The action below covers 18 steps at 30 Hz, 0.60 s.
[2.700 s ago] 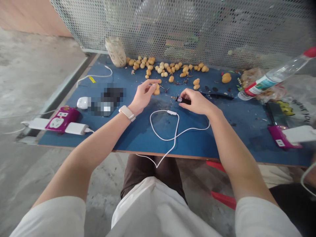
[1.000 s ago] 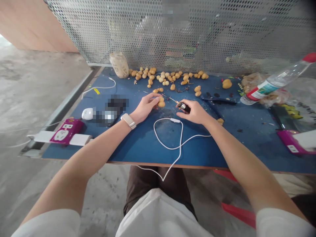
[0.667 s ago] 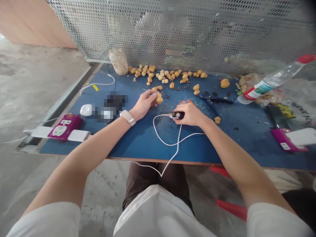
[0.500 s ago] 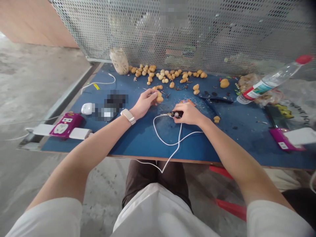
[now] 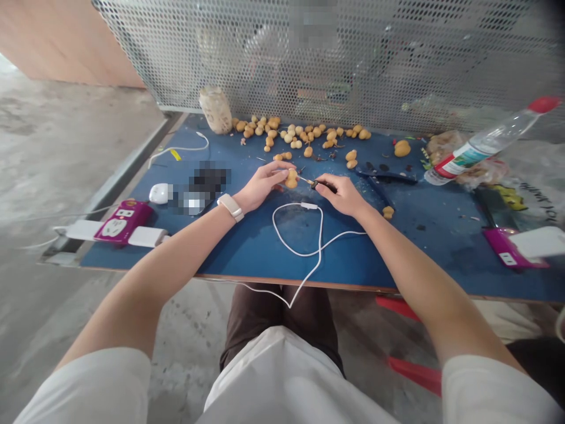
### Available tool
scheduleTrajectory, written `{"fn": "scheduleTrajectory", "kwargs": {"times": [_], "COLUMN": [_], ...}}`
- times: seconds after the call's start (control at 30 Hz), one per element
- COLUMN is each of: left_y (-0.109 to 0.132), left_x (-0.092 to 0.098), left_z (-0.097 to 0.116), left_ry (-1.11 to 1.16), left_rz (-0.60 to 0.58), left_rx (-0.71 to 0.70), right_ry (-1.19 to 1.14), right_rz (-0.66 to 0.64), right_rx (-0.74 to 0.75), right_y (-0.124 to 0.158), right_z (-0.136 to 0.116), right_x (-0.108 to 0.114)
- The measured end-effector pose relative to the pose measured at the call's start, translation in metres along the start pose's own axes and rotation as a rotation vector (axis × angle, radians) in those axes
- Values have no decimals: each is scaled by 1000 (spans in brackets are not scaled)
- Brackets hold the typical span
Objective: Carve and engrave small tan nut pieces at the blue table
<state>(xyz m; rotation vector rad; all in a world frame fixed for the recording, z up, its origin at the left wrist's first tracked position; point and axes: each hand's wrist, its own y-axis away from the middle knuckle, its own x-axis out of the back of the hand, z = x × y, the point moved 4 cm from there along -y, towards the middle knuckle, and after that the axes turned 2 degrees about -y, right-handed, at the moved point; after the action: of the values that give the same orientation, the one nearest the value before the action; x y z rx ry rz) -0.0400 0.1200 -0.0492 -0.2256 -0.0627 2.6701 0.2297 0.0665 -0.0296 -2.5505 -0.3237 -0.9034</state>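
1 smooth, 2-lobed tan gourd [image 5: 291, 179] is pinched by the fingers of the left hand [image 5: 260, 187] above a flat blue tabletop [image 5: 238, 247]. At the gourd's 3 o'clock, the right hand [image 5: 346, 194] wraps its fingers around a thin-shafted, black-handled metal tool [image 5: 318, 185]; tip contact is unclear. Pixelation obscures a dark object [image 5: 208, 178] at 9 o'clock.

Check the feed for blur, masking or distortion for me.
Head view: pixel blocks mask patches of table and mesh; head view: top-right corner dark, bottle leaning outward, perhaps lens stretch; head view: too soft to tell whether tool touches fruit.
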Motion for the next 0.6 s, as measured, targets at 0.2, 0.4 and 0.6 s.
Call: {"fn": "scheduleTrajectory", "kwargs": {"times": [0.2,0.4,0.6], "left_y": [1,-1,-3], "left_x": [-1,0,2], "left_z": [1,-1,-5], "left_ry": [-30,-56,-55], "left_rz": [-32,-47,-55], "left_rx": [-13,-32,-44], "right_ry": [8,23,6], "right_rz": [14,5,4], "right_rx": [-11,-20,-19], "right_y": [-1,-2,-2], "right_z": [6,9,8], "right_x": [-4,-5,-5]}}
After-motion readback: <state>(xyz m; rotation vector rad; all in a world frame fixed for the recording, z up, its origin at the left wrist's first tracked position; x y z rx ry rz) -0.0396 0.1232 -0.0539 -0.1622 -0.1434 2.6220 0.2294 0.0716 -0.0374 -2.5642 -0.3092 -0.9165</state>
